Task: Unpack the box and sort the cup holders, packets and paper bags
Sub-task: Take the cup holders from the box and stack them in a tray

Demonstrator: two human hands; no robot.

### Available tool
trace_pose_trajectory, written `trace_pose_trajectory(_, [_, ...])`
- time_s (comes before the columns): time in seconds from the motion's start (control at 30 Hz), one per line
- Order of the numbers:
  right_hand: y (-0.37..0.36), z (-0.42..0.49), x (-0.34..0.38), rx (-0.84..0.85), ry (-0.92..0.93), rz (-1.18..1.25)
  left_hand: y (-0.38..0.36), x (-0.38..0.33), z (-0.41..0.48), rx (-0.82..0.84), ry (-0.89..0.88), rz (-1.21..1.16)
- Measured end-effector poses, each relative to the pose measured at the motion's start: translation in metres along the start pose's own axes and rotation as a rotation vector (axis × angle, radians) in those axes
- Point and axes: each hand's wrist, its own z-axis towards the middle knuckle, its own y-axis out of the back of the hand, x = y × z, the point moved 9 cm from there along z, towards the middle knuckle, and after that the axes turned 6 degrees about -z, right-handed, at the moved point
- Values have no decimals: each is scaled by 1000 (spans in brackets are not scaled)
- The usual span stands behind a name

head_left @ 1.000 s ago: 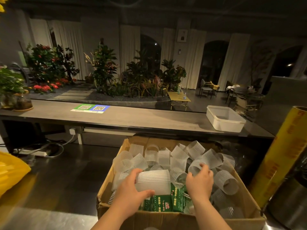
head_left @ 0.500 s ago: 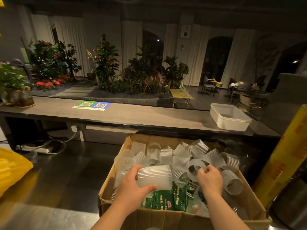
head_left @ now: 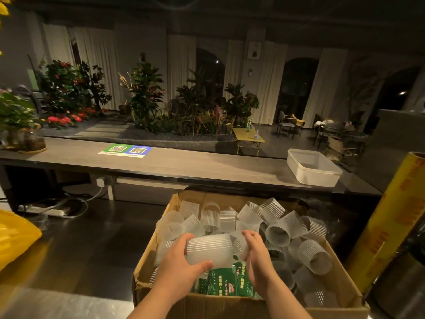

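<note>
Sitting open right of a yellow plastic bag, a cardboard box is holding loose ribbed cup holders and, at its near side, green packets. The left hand is gripping a nested stack of holders above the packets, while the right hand is curling its fingers round the stack's right end. A white plastic tub is sitting on the counter beyond. Half a second earlier, the right hand was reaching among the loose holders, apart from the stack.

Cardboard box: one. Ribbed cup holders: many, well over dozen, exact count unclear. Green packets: at least two. White tub: one. Yellow roll: one.
</note>
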Motion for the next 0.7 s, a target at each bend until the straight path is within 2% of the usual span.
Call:
trace_pose_trajectory(0.07, [1, -3, -4, -18, -30, 70, 2, 3, 1, -17, 10, -10])
trace_pose_trajectory(0.17, [5, -5, -5, -25, -28, 41, 1, 6, 2, -33, 23, -10])
trace_pose_trajectory(0.3, [-2, -8, -5, 69, -18, -45, -3, 4, 2, -38, 3, 36])
trace_pose_trajectory(0.5, [-21, -19, -4, 224, -108, 43, -3, 10, 1, -37, 17, 42])
trace_pose_trajectory(0.57, [-3, -12, -2, 154, -93, 4, -3, 10, 0, -29, 13, 42])
trace_pose_trajectory(0.6, [16, -7, -1, 58, -79, -73, -3, 10, 0, -25, 12, 40])
trace_pose_trajectory(0.7, [80, 6, -1, -250, -58, -647, -3, 12, 0, -27, 14, 49])
